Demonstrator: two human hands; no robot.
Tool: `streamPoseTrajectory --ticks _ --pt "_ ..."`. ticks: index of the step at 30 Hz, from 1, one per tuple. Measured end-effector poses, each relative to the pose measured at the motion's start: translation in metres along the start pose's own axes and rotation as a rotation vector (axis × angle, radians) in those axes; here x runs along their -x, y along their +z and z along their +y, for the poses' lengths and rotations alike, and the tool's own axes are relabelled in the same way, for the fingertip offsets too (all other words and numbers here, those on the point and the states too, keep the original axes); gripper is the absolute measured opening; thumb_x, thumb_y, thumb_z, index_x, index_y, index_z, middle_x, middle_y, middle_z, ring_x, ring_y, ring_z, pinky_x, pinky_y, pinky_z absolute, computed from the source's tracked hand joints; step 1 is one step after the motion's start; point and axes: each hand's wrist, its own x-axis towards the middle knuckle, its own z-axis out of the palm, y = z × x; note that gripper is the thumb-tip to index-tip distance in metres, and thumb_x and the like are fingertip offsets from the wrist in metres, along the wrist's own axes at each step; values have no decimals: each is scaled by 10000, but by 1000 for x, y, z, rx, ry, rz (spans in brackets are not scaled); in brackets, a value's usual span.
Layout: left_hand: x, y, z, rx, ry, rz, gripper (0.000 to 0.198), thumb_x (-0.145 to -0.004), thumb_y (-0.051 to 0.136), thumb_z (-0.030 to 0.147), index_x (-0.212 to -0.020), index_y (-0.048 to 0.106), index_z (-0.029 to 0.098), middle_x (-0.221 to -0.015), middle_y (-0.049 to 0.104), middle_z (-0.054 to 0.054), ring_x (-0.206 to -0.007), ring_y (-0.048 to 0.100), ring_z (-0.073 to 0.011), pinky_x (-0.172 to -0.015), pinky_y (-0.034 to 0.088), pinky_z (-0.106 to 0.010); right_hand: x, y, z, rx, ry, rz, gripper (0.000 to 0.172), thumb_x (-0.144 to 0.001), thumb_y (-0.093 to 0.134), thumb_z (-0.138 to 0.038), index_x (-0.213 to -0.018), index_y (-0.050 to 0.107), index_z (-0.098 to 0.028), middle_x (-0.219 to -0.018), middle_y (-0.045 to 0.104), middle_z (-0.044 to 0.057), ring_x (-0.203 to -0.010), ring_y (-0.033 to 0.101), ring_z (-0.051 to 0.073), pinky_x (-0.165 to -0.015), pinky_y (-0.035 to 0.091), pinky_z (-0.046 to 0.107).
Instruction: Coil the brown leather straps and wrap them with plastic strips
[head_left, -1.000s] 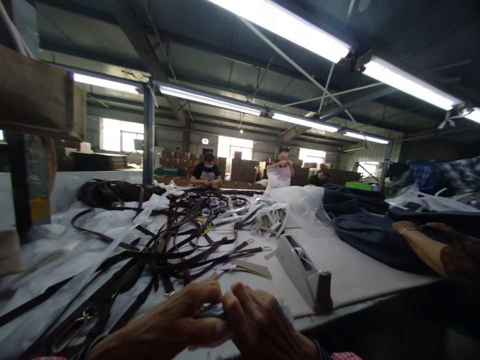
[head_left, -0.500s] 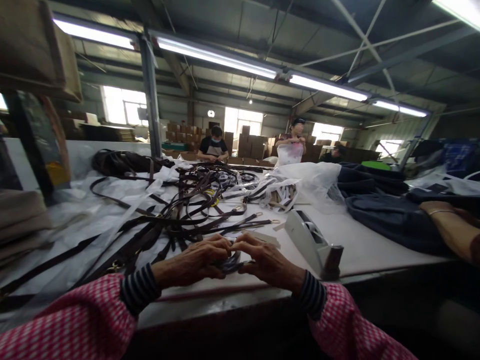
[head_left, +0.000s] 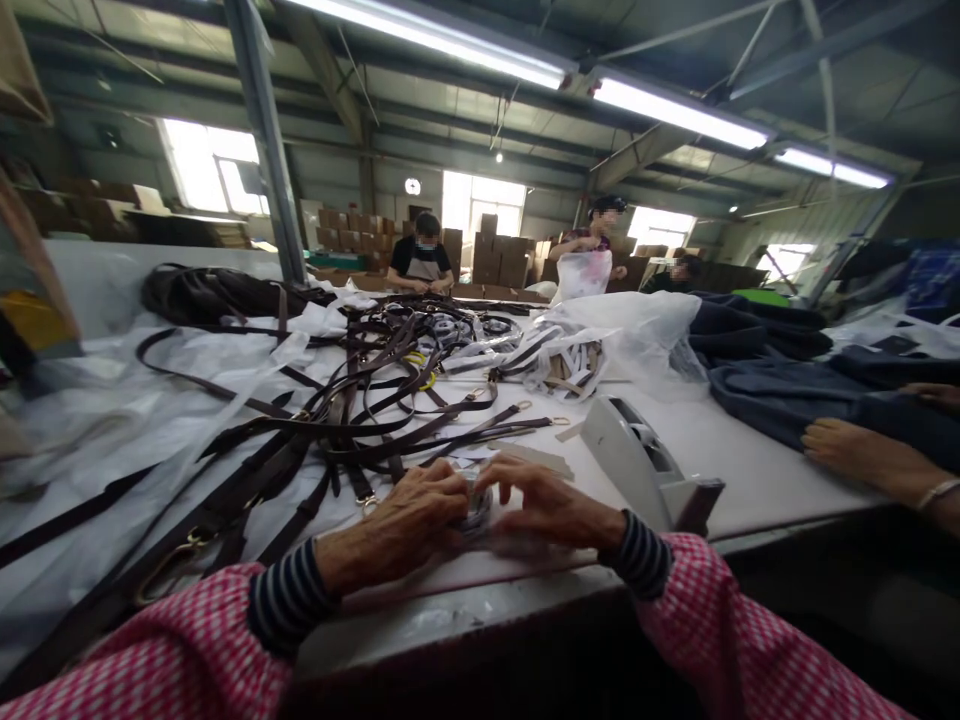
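Observation:
Near the front edge of the table, a small greyish coiled strap (head_left: 478, 508) with a clear shiny wrap sits between my hands, mostly covered by fingers. My left hand (head_left: 412, 515) is closed on its left side. My right hand (head_left: 544, 505) curls around the other side, index finger bent at the top; its thumb and lower fingers are smeared by motion. Just behind lie flat beige cards (head_left: 536, 460). A heap of dark brown straps (head_left: 360, 400) with metal rings and clasps spreads to the left and back.
A grey tape dispenser (head_left: 626, 450) stands right of my hands. Farther back are a clear plastic bag (head_left: 645, 325) and wrapped strap coils (head_left: 442, 330). At right, a co-worker's hand (head_left: 862, 450) rests by dark blue cloth (head_left: 780, 395). Two people work behind the table.
My view has shifted slightly. My right thumb and lower fingers have moved and are blurred around the coil. The co-worker's hand at right has come farther into view on the cloth.

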Motion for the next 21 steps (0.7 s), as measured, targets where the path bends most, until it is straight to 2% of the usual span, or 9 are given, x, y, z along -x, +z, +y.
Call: streamPoseTrajectory --ticks 3,4,6,9,12,14,17,21 --pt "-1 -3 -4 33 26 -17 78 -978 640 168 -905 627 191 -1042 644 -26 -1008 496 -229 -853 375 -341 5 -40 -11 -93 89 186 404 -856 809 -317 -1226 681 -220 -1165 633 47 -905 620 163 -659 497 251" --pt "-1 -5 -5 38 37 -23 94 -978 640 166 -890 618 191 -1032 643 -26 -1003 496 -230 -852 376 -339 8 -49 -15 -101 110 230 376 -878 788 -335 -1222 684 -223 -1146 635 42 -900 624 161 -634 484 244" --pt "-1 -7 -6 46 54 -35 118 -980 630 146 -873 608 190 -1014 641 -30 -999 495 -233 -858 381 -339 13 -52 -22 -91 121 226 337 -894 778 -365 -1192 702 -226 -1104 640 31 -871 628 155 -616 474 238" --pt "0 -8 -8 65 75 -40 89 -980 625 126 -916 620 189 -1020 640 -39 -1007 496 -234 -876 397 -341 21 -28 -21 51 77 86 448 -834 849 -393 -1226 694 -242 -1124 629 27 -898 627 161 -755 519 271" --pt "2 -8 -9 71 96 -27 61 -978 640 143 -956 648 200 -1167 625 -51 -1114 493 -243 -960 405 -353 25 2 -9 269 52 -45 558 -838 851 -350 -1345 630 -273 -1181 614 43 -1005 622 199 -912 506 327" --pt "2 -11 -12 51 101 -32 54 -969 667 163 -969 673 217 -1278 586 -54 -1197 476 -255 -1016 399 -367 24 12 0 354 47 -90 489 -907 781 -333 -1366 617 -292 -1174 613 44 -994 623 197 -888 496 315" --pt "-1 -18 -19 8 128 -58 111 -953 698 179 -1024 712 262 -1346 557 -45 -1236 462 -268 -1036 397 -388 17 14 12 403 -13 -81 382 -963 710 -400 -1323 644 -290 -1107 617 36 -934 615 181 -838 475 296" --pt "2 -21 -28 -152 153 -33 185 -943 714 185 -1086 715 303 -1361 560 -45 -1261 445 -302 -1037 363 -444 6 27 17 473 -58 16 145 -962 712 -341 -1000 705 -201 -937 623 17 -824 591 170 -708 432 274"
